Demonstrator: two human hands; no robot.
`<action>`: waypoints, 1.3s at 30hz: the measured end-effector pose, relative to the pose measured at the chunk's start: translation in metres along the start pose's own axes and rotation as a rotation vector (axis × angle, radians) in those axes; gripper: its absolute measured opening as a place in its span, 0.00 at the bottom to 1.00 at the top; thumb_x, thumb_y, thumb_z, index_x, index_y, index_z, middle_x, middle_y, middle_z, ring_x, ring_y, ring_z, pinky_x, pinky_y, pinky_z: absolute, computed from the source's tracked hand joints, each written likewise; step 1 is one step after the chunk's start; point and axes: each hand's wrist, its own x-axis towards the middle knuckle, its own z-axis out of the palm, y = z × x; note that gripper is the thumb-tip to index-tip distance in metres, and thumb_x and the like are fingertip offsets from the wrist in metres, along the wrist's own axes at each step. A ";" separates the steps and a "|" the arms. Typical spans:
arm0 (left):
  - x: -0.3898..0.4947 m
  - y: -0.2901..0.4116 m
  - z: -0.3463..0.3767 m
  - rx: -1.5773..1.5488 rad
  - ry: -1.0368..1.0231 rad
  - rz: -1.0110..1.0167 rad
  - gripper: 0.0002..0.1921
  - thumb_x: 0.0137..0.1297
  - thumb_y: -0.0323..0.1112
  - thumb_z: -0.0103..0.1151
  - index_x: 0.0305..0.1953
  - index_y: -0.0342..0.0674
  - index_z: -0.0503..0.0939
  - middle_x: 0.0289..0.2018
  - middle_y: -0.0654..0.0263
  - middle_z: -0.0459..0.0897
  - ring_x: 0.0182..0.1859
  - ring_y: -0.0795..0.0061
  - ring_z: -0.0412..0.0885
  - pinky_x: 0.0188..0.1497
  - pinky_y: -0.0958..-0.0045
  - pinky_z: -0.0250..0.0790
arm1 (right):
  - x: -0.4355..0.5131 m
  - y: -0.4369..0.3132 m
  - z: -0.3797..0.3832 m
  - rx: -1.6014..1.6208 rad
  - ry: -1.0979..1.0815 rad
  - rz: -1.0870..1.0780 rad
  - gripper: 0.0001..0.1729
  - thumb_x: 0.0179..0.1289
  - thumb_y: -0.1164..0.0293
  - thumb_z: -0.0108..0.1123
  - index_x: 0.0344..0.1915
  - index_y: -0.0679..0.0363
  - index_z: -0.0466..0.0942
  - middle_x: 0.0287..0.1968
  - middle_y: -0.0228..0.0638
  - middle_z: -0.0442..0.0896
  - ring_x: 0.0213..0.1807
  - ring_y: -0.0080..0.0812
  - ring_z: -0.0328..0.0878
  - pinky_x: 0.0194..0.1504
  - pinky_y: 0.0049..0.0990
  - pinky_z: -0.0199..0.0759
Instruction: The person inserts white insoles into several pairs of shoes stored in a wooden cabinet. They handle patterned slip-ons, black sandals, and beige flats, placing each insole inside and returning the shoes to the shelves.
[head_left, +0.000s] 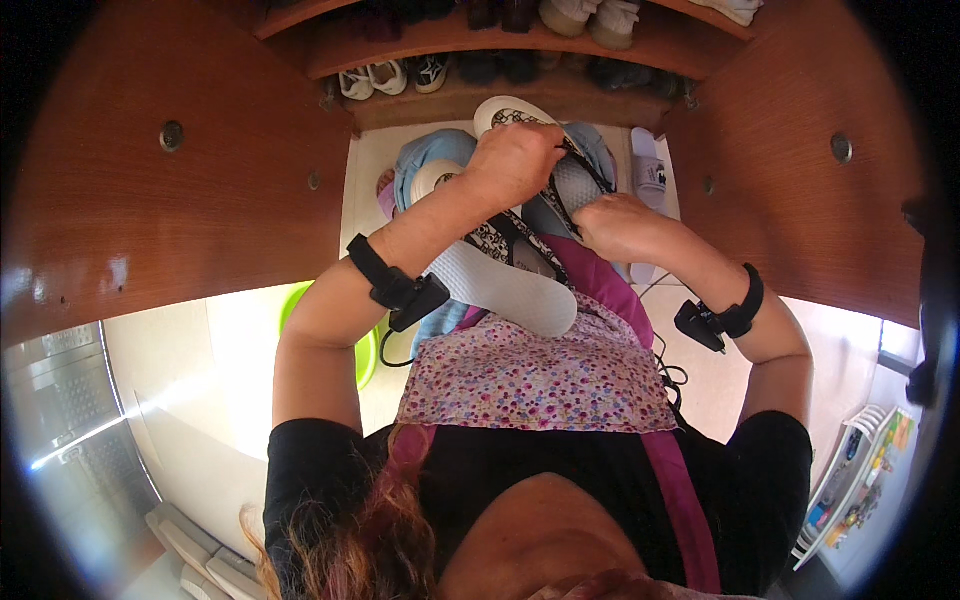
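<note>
Both of my hands are on a patterned black-and-white shoe (517, 112) with a cream rubber sole, raised over my knees. My left hand (521, 161) is closed around the black-trimmed edge of its upper. Further back along the opening, my right hand (619, 225) grips the edge near the heel. A grey textured insole (576, 184) shows inside. On my lap lies a matching shoe (491, 238), partly covered by my left forearm. A pale, dimpled insole (517, 296) lies across the lap shoe and the floral apron (536, 375); its far end is hidden.
Brown wooden cabinet doors (172, 202) (810, 172) stand open on both sides. Ahead, a shelf (480, 56) bears several shoes. A pale slide sandal (649, 169) is on the floor at right. A lime-green basin (367, 360) and black cables (671, 375) lie beside me.
</note>
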 end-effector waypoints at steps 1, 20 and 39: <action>0.001 0.000 -0.001 0.001 0.013 -0.005 0.08 0.60 0.37 0.58 0.35 0.40 0.78 0.30 0.53 0.82 0.35 0.47 0.79 0.36 0.53 0.71 | -0.002 0.001 0.001 0.033 0.027 -0.014 0.09 0.53 0.72 0.52 0.29 0.68 0.76 0.31 0.55 0.80 0.40 0.53 0.79 0.42 0.46 0.71; -0.004 0.002 0.010 -0.023 -0.056 0.015 0.08 0.60 0.37 0.58 0.35 0.39 0.79 0.29 0.53 0.81 0.35 0.48 0.79 0.37 0.53 0.72 | -0.008 0.002 0.026 -0.044 0.051 0.002 0.10 0.48 0.80 0.56 0.34 0.68 0.73 0.32 0.56 0.81 0.40 0.55 0.80 0.40 0.46 0.73; -0.005 0.020 0.001 -0.141 -0.075 0.089 0.06 0.58 0.33 0.58 0.32 0.37 0.78 0.28 0.51 0.80 0.34 0.47 0.79 0.35 0.52 0.70 | -0.020 0.037 0.003 0.302 0.181 0.378 0.34 0.52 0.52 0.65 0.53 0.62 0.71 0.45 0.54 0.80 0.49 0.51 0.78 0.49 0.40 0.71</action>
